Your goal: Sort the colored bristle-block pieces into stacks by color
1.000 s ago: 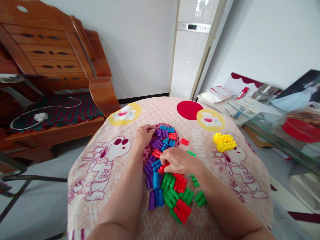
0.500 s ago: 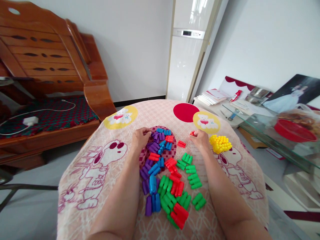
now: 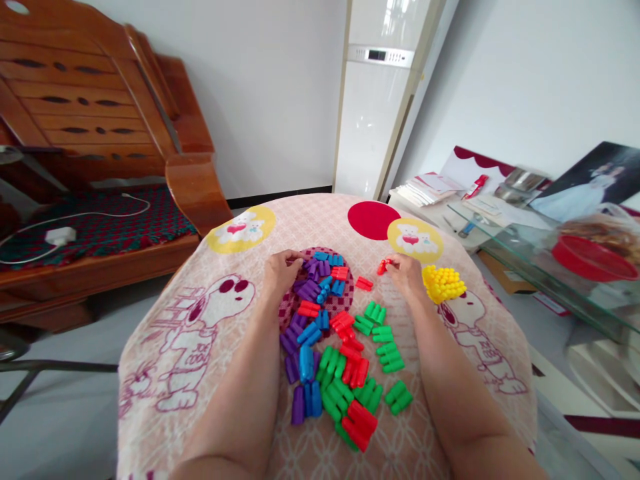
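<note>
My right hand [image 3: 406,272] pinches a small red plastic building block [image 3: 383,267] between its fingertips, just above the cloth. Another red block [image 3: 365,284] lies close by to its left. At the pile's upper left edge, my left hand [image 3: 283,272] has its fingers closed together at a purple building block [image 3: 305,265], which they partly cover. Between my forearms spread several purple blocks [image 3: 307,291], blue blocks [image 3: 307,363], green blocks [image 3: 390,357] and red blocks [image 3: 360,424]. A tight cluster of yellow blocks [image 3: 443,284] sits right of my right wrist.
The round table wears a pink patterned cloth [image 3: 200,413]. A wooden bench [image 3: 90,127] stands at the left, a tall white cabinet-like unit [image 3: 373,120] behind. At right, a glass shelf [image 3: 530,260] carries a red basin [image 3: 590,259], near stacked papers [image 3: 425,190].
My right hand has shifted slightly, and the red block in its fingers is turned and shows more. My left hand stays by the purple blocks. The camera view has moved a little.
</note>
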### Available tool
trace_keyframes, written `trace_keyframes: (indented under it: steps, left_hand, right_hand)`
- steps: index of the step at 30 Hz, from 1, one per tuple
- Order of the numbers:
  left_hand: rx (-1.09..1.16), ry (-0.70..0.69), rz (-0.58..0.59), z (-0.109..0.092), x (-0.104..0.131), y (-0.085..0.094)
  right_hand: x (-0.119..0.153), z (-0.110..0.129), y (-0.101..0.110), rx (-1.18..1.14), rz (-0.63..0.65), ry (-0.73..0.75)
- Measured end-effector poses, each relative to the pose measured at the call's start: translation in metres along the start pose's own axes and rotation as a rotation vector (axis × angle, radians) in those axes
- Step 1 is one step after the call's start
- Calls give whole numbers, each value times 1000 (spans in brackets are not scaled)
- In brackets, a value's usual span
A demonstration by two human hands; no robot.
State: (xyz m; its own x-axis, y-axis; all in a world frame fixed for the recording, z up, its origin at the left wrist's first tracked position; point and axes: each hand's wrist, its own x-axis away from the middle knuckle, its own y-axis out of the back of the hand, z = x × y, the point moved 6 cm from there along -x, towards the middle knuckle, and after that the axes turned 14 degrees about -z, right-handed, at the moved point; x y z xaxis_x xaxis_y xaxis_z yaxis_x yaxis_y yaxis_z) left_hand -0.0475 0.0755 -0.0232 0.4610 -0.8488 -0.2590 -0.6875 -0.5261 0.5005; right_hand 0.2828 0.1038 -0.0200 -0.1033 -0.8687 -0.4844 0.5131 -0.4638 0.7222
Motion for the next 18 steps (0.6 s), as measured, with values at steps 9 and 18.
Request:
trace_keyframes:
  steps: [9, 18]
  left_hand:
    - [-49, -33, -16, -7, 1, 4]
    - [-69, -29, -22, -9, 2, 7]
  right_hand:
    - [-1, 14, 12, 119, -74, -91]
    - [57, 129, 20, -109, 714, 385]
